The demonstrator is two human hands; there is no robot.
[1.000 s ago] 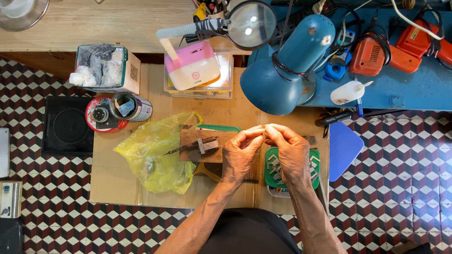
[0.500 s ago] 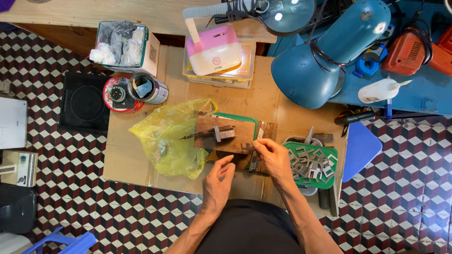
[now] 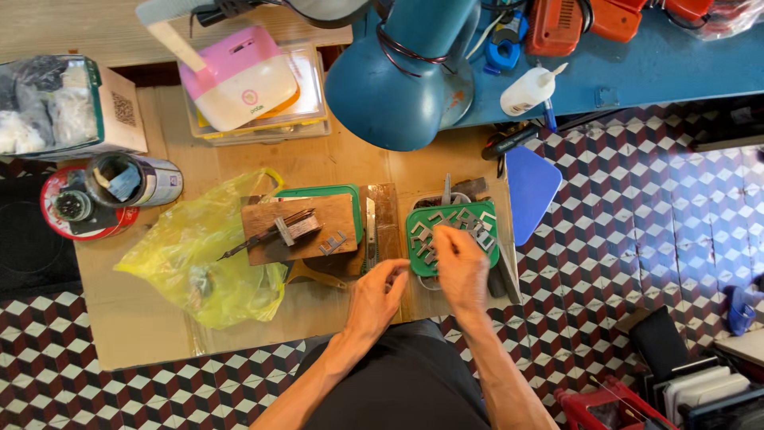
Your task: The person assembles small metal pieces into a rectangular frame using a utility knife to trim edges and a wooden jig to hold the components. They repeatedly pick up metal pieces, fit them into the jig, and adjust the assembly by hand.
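My right hand (image 3: pixel 461 269) reaches over a green tray (image 3: pixel 415 263) of several small grey metal pieces (image 3: pixel 469 221). Its fingertips are pinched together on one of the pieces at the tray's middle. My left hand (image 3: pixel 377 296) rests at the table's near edge, left of the tray, with its fingers loosely curled and nothing visible in them. A slim metal blade (image 3: pixel 371 232) lies just beyond the left hand. Further left, a brown wooden board (image 3: pixel 267 237) carries a small metal block (image 3: pixel 296 228) and a bent metal piece (image 3: pixel 333 243).
A yellow plastic bag (image 3: pixel 199 259) lies at the left on the wooden table (image 3: pixel 135 326). A tin of tools (image 3: pixel 131 181) and a red lid (image 3: pixel 68 211) stand far left. A big blue lamp (image 3: pixel 402 76), a pink-white box (image 3: pixel 239 76), a white glue bottle (image 3: pixel 529 89) and a blue pad (image 3: pixel 529 189) are behind.
My hands have parted. The right hand moved from the table's middle to the green tray, and the left hand dropped back to the near edge. The view has shifted closer.
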